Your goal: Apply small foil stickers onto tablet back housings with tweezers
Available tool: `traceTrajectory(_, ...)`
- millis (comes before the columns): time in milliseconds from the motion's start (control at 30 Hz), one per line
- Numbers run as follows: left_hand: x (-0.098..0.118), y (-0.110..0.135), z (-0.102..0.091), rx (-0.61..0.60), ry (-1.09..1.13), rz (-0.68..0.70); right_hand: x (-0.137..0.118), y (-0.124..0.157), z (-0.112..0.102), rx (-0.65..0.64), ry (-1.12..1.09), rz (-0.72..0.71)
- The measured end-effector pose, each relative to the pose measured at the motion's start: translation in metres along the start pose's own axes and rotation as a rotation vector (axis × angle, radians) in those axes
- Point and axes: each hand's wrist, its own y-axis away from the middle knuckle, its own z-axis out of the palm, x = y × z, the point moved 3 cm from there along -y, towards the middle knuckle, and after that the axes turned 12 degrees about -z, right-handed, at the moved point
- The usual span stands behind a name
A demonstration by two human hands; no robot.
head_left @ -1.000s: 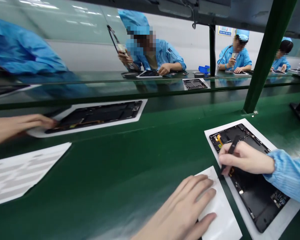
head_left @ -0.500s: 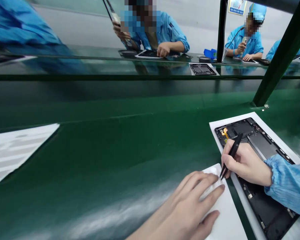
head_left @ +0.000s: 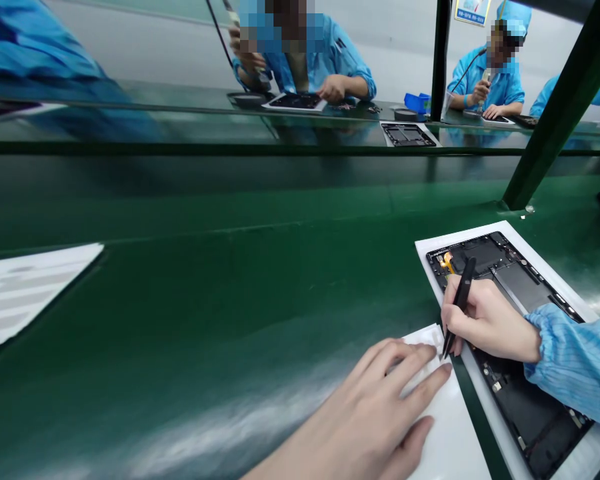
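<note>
My left hand (head_left: 375, 413) lies flat, fingers stretched out, on a white sheet (head_left: 450, 433) on the green bench. My right hand (head_left: 485, 320) grips black tweezers (head_left: 457, 307) like a pen; their tips touch the sheet's top corner, right beside my left fingertips. Under my right wrist lies an opened tablet body (head_left: 510, 333), black inside with an orange flex cable near its top, resting on a white tray (head_left: 433, 250).
A printed paper (head_left: 25, 287) lies at the left. A green post (head_left: 550, 113) rises at the right. Beyond a raised green belt (head_left: 230, 127), people in blue coats work on tablets; another opened tablet (head_left: 407, 135) rests on the belt.
The tweezers' tips moved off the tablet to the white sheet's corner. The tablet on the belt and the other person's hand at left have left the view.
</note>
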Motion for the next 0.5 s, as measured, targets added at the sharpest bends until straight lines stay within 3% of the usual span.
traceTrajectory(500,0.0005,-0.0035,-0.0006,-0.011,-0.021,0.023,0.0038,-0.0035,0.001,0.014,-0.175,0.064)
